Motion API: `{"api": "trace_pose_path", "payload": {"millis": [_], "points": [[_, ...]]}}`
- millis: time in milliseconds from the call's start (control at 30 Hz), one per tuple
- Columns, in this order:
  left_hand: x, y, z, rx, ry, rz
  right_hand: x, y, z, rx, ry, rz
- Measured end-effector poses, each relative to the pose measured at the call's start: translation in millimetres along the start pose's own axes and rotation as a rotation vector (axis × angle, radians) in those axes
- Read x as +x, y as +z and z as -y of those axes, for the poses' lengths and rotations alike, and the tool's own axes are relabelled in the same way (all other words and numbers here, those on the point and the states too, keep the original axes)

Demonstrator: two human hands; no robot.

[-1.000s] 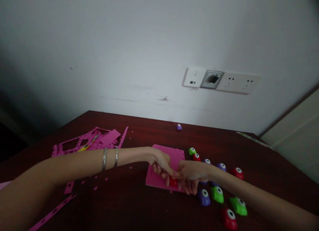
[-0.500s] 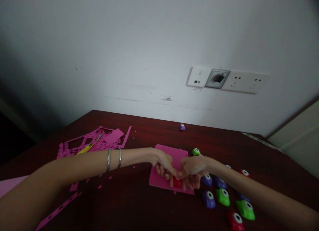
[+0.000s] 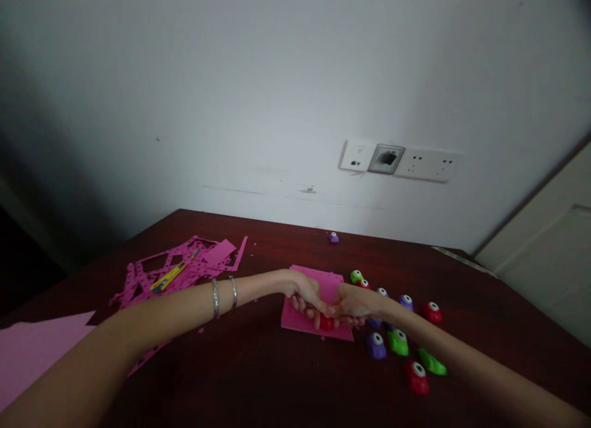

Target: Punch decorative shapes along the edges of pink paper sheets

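A red craft paper punch (image 3: 326,323) sits at the near edge of a pink paper stack (image 3: 295,320). My left hand (image 3: 305,295) is closed around its left side, thumb on top. From the right, my right hand (image 3: 354,303) grips the same punch, its thumb meeting the left thumb. The fingers cover most of the punch, so whether paper is inside its slot cannot be seen. Just right of the stack stand a purple punch (image 3: 377,346) and a green punch (image 3: 398,342).
More punches spread at the right, among them a red punch (image 3: 418,377). A small purple punch (image 3: 333,237) stands near the wall. At the left lie cut pink paper scraps (image 3: 184,258), a yellow utility knife (image 3: 172,276) and pink sheets (image 3: 39,348). Wall sockets (image 3: 422,163) are behind.
The view has shifted, bringing more of the pink sheets at the left into sight. Both hands stay on the red punch over the stack, thumbs still together.
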State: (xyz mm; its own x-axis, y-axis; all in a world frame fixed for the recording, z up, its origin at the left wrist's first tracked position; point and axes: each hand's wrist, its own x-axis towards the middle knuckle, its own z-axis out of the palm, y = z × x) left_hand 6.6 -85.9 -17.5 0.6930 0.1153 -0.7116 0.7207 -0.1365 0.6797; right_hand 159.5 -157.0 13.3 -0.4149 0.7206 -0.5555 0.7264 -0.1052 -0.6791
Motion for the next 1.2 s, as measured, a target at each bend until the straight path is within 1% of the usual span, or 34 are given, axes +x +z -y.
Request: {"api": "trace_pose_path", "payload": {"millis": [100,200,300,367,433,467,500,533,600,733,833,900,1033,1200], "points": [[-10,13.2,-4,-0.002,0.000,-0.128,-3,9,-6,-0.067,-0.061,-0.140],[-22,24.9,-8,0.082,0.050,-0.286,-3,16,-11,-0.178,-0.042,-0.244],[-36,27.4,-9,0.261,0.146,-0.444,-5,23,-10,-0.297,-0.040,-0.360],[-44,24.6,-6,0.366,0.232,-0.617,-11,31,-7,-0.341,-0.060,-0.429],[-48,21.9,0,0.422,0.314,-0.819,-20,41,-3,-0.469,-0.066,-0.551],[-48,21.5,4,0.438,0.345,-0.895,-25,47,-1,-0.575,-0.068,-0.630],[-47,22.0,8,0.450,0.370,-0.948,-31,54,1,-0.696,-0.064,-0.700],[-45,23.4,13,0.463,0.389,-0.980,-35,60,4,-0.793,-0.061,-0.731],[-39,27.9,22,0.484,0.416,-0.987,-42,71,7,-0.887,-0.038,-0.740],[-29,35.8,32,0.464,0.433,-0.959,-41,83,6,-0.907,-0.003,-0.789],[-26,37.5,35,0.404,0.421,-0.972,-34,84,1,-0.902,-0.030,-0.829],[-25,37.3,36,0.373,0.420,-0.987,-30,84,-1,-0.889,-0.023,-0.839],[-22,35.6,39,0.314,0.428,-0.992,-24,84,-2,-0.858,0.005,-0.835],[-20,31.0,41,0.288,0.429,-0.960,-22,82,2,-0.788,0.016,-0.807]]}}
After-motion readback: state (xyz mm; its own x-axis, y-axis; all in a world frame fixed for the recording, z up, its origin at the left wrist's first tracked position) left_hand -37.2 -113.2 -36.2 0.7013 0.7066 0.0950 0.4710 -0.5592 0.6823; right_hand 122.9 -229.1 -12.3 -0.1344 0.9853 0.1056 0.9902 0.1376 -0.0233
